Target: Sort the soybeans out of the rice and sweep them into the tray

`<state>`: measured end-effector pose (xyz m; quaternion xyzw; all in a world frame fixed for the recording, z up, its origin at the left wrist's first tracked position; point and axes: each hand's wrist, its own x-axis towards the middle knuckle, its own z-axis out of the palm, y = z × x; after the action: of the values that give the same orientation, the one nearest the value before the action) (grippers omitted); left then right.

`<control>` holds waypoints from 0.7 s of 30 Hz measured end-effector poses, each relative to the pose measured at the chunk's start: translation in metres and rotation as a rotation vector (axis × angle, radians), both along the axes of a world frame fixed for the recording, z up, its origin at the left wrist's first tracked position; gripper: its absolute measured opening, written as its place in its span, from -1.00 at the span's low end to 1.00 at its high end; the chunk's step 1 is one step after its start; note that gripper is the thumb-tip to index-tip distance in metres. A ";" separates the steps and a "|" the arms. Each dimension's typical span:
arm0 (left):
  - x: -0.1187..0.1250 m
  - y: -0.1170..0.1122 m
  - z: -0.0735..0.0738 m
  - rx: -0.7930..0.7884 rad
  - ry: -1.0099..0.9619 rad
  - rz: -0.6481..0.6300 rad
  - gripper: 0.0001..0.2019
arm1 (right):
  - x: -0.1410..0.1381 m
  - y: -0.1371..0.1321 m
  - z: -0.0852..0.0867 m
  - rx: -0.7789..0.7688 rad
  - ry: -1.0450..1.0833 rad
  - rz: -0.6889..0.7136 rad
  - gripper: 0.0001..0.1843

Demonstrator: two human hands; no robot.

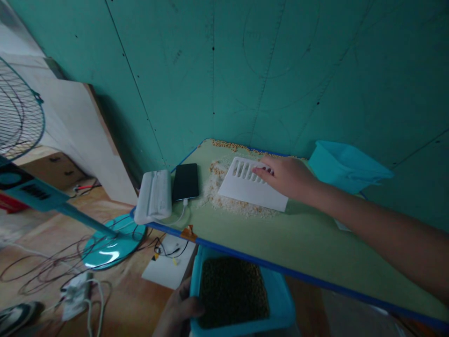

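My right hand (287, 175) is closed over the slotted end of a flat white plastic scraper (250, 194), its fingers at the slots. The scraper is low over the green tabletop (308, 238), among spilled white grains (213, 189) that look like rice, mixed with some yellow beans (216, 168). Below the table's front edge, my left hand (180, 306) grips the left rim of a blue bin (280, 299). Inside the bin lie dark green beans (228, 290), with paler ones along the right side.
More yellow beans (231, 146) line the table's back edge. A white box-shaped device (153, 196) and a cabled phone (185, 181) occupy the left end; a blue container (347, 166) stands at the back right. On the floor are a fan base (114, 243), cables and a power strip (77, 295).
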<state>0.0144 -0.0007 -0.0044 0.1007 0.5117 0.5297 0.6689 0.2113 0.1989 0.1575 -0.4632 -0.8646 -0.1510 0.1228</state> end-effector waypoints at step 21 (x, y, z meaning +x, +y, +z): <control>-0.016 -0.010 -0.032 0.098 -0.038 -0.135 -0.75 | -0.004 -0.016 -0.003 -0.048 -0.028 0.054 -0.63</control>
<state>-0.0013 -0.0110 -0.0365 0.1573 0.4645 0.5097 0.7069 0.2075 0.1827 0.1545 -0.4404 -0.8818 -0.1332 0.1037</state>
